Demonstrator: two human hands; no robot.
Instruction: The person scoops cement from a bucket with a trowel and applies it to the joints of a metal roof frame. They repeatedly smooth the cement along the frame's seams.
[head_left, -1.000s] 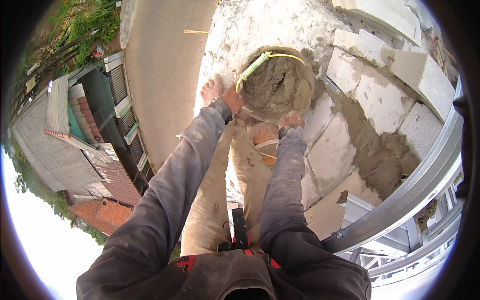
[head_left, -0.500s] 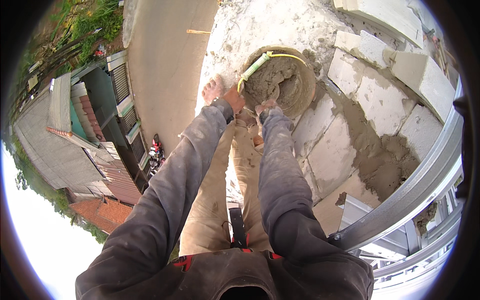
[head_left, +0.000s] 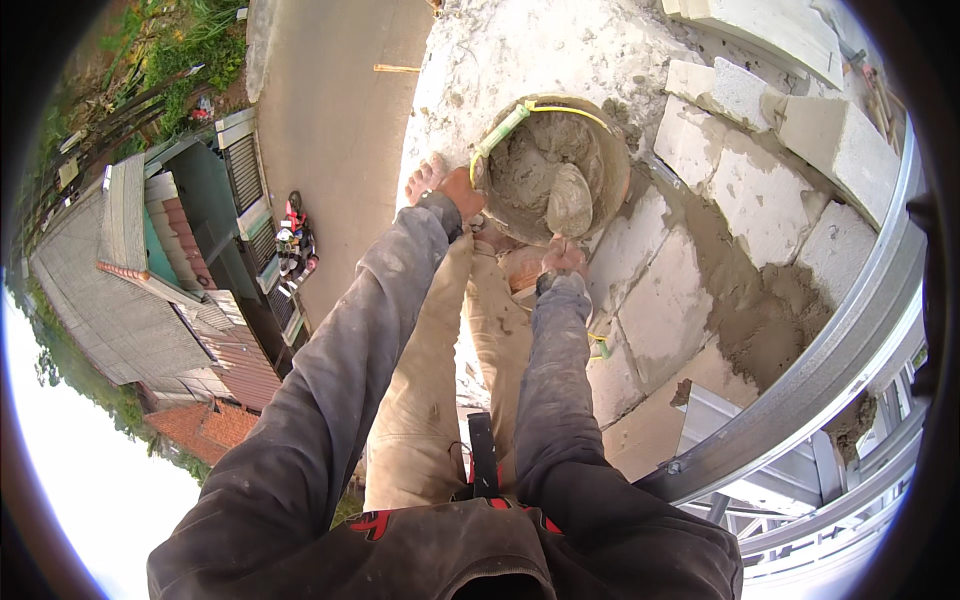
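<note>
A round bucket (head_left: 615, 155) of wet grey mortar (head_left: 530, 165) stands on the pale, mortar-spattered ledge beside my bare feet (head_left: 428, 175). My left hand (head_left: 460, 195) is closed on its left side, where the yellow handle (head_left: 560, 108) with a pale green grip (head_left: 505, 132) comes down. My right hand (head_left: 565, 258) is closed round a trowel at the bucket's near rim, with the mortar-coated blade (head_left: 568, 200) lying inside. A second reddish bucket (head_left: 525, 268) is partly hidden between my legs and right arm.
Pale blocks (head_left: 750, 200) and smeared mortar (head_left: 765, 320) lie to my right, bordered by a curved metal beam (head_left: 820, 370) and framing. To my left the ledge drops to a road (head_left: 340, 110) far below, with houses (head_left: 150, 290) and a motorbike (head_left: 296, 240) with a rider.
My right hand moved left into the bucket, then back down and right, and the trowel blade now shows in the mortar. A motorbike appeared and travelled up the picture along the road.
</note>
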